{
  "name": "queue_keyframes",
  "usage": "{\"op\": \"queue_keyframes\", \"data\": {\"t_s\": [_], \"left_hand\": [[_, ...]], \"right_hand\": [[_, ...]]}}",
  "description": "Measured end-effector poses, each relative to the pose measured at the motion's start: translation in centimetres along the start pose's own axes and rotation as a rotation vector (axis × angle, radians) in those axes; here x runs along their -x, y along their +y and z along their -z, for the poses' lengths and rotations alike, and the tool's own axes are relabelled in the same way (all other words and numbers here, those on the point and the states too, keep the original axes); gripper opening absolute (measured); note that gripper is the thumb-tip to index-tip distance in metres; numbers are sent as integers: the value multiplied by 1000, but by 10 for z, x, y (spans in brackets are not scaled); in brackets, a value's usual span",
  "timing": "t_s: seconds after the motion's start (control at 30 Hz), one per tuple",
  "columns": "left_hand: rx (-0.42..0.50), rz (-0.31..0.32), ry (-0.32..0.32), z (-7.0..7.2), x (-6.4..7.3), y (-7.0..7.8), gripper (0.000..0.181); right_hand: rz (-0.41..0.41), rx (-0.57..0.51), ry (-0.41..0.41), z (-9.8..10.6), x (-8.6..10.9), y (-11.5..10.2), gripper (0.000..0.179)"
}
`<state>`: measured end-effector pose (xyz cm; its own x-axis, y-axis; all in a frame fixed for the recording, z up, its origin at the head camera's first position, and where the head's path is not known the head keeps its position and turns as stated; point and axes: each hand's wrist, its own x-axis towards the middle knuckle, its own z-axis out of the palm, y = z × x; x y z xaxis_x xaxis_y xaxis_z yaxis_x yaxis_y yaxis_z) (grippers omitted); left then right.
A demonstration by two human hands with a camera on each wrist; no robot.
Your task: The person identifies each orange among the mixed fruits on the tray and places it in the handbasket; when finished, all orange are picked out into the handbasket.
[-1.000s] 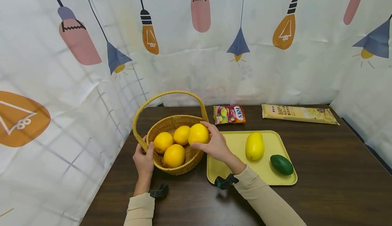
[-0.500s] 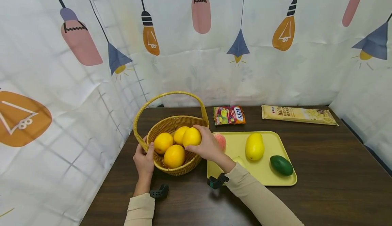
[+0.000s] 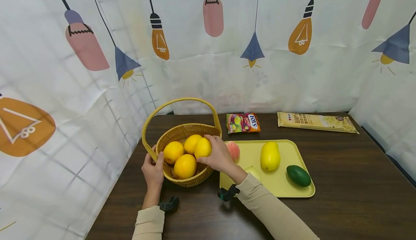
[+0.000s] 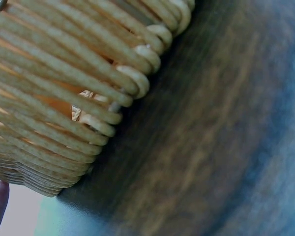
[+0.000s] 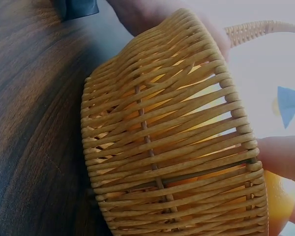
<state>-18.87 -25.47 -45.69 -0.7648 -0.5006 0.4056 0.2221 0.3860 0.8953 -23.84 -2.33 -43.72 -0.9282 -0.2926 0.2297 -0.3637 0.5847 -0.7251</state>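
Note:
A woven yellow basket with a tall arched handle stands left of centre on the dark table. Three oranges lie inside it. My left hand grips the basket's left rim by the foot of the handle, thumb on the near side. Over the right part of the basket, my right hand holds another orange between thumb and fingers, low beside the others. In the right wrist view, fingers and an orange show past the basket wall. The left wrist view shows mostly weave.
Right of the basket lies a yellow tray bearing a peach, a pale, partly hidden fruit, a yellow papaya-like fruit and a dark green fruit. Behind are a candy bag and a long yellow packet.
My right hand has moved left and lower into the basket with the orange, uncovering the peach and the pale fruit on the tray. The left hand and basket stay put.

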Motion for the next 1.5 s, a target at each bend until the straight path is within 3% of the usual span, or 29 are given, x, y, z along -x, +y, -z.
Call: {"op": "queue_keyframes", "data": {"t_s": [0.5,0.73,1.1,1.2,1.4,1.5], "left_hand": [[0,-3,3,-4,0,3,39],[1,-10,2,-5,-2,3,39],[-16,2,12,-3,-3,3,40],[-31,10,12,-4,-4,-4,40],[-36,28,25,-8,-10,-37,41],[-47,18,38,-9,-11,-42,40]], "right_hand": [[-29,-166,-52,19,6,-2,74],[40,-265,-18,41,24,-4,67],[102,-278,44,71,53,-6,54],[126,-304,66,80,55,-6,51],[115,-337,106,102,57,-2,45],[106,-353,127,112,57,3,44]]}}
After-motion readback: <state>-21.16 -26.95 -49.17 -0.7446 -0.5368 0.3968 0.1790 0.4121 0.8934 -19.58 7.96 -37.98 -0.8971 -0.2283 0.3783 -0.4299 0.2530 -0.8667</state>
